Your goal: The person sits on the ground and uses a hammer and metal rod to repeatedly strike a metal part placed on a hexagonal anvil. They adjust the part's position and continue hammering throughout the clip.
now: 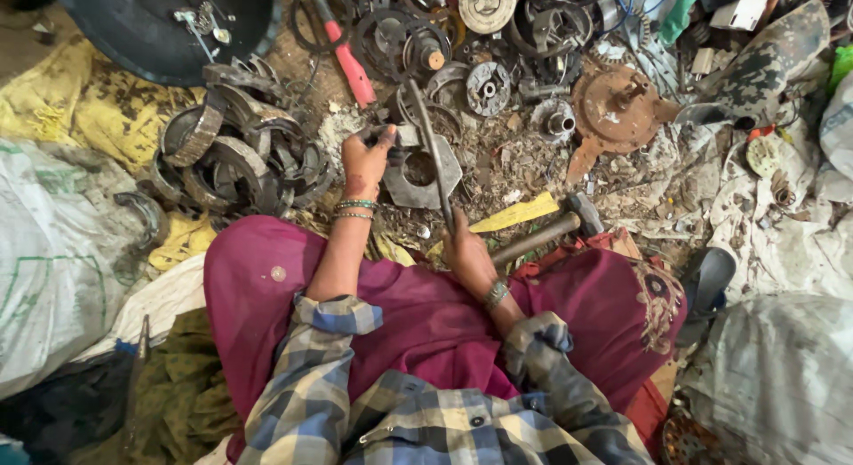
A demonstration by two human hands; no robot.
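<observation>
Gripping a long dark metal rod, your right hand has its fingers wrapped tight round the rod's near end, and the rod runs up and away from them, slanting slightly left over a flat hexagonal metal plate with a round hole in it. Your left hand sits just left of the rod, its fingers pinched onto a small grey part at the plate's far left corner; how firmly they hold it you cannot tell from here. The plate lies on the floor between your two sets of fingers, under the rod.

Just right of your right fingers a hammer with a wooden handle lies on the floor, its head pointing away to the right, beside a yellow strip. Left of your left fingers is a heap of curved metal brake shoes. Beyond those fingers lies a red-handled tool, and farther right a rusty round disc among scrap parts.
</observation>
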